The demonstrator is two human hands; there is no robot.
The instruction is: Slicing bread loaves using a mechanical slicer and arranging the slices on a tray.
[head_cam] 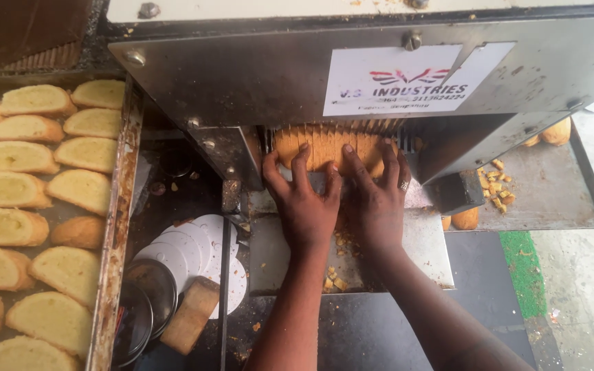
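nearest you, crumbs (335, 280) litter the metal feed plate (427, 247). your left hand (307, 206) and right hand (378, 206) lie flat side by side, fingers (302, 159) spread and pressing the sliced loaf (328, 145), gripping nothing. the loaf sits in the slicer's blades (379, 126) (already cut through, it seems). the tray (115, 227) at left holds many whole loaves (8, 227), so much looks left to slice.

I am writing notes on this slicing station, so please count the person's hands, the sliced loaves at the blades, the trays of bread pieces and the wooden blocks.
Hands: 2 (left hand, right hand)
Sliced loaf at the blades: 1
Tray of bread pieces: 1
Wooden block: 1
Total: 5
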